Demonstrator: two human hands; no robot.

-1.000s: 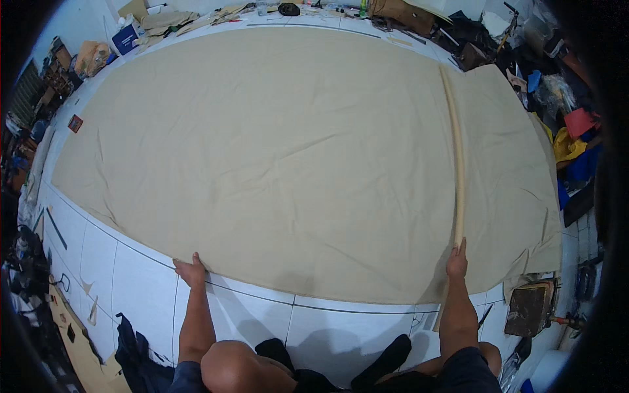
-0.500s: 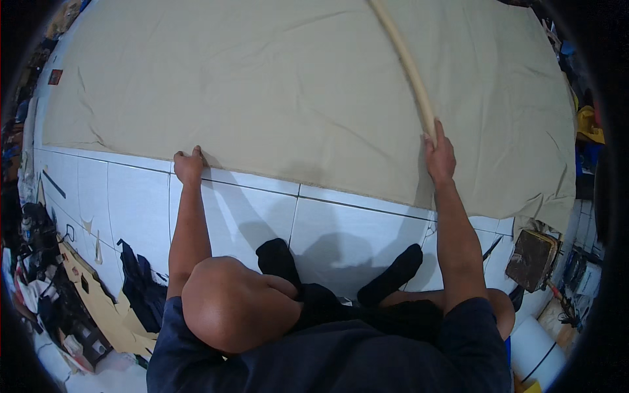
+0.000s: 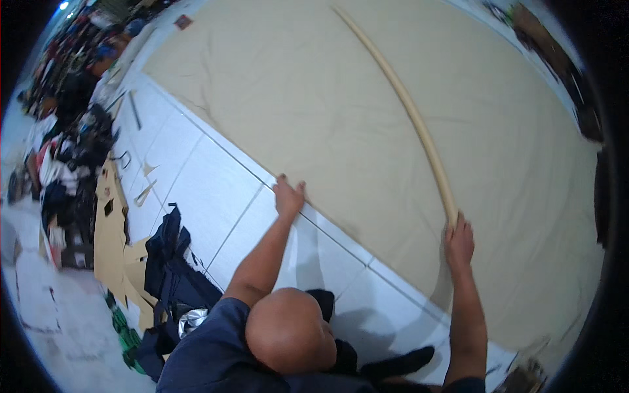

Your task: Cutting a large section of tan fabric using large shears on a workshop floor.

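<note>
A wide beige cloth (image 3: 314, 118) lies spread on the white tiled floor, with shallow wrinkles. My left hand (image 3: 288, 196) rests at its near edge, finger and thumb apart, beside the tile joint. My right hand (image 3: 460, 245) is wrapped round the near end of a long, pale wooden pole (image 3: 409, 108), which stretches away over the cloth toward the top of the view. The pole appears bowed here. My palm covers its nearest end.
Left on the floor are dark blue fabric (image 3: 170, 255), tan cardboard pieces (image 3: 110, 223) and small cloth scraps (image 3: 145, 190). Beyond them runs a heap of mixed clutter (image 3: 72, 164). My dark-socked foot (image 3: 400, 363) is on the tiles near the cloth's edge.
The view has swung round, so the cloth edge now slants and more clutter shows at left. The pole's far end has come into view. My right hand still holds the pole.
</note>
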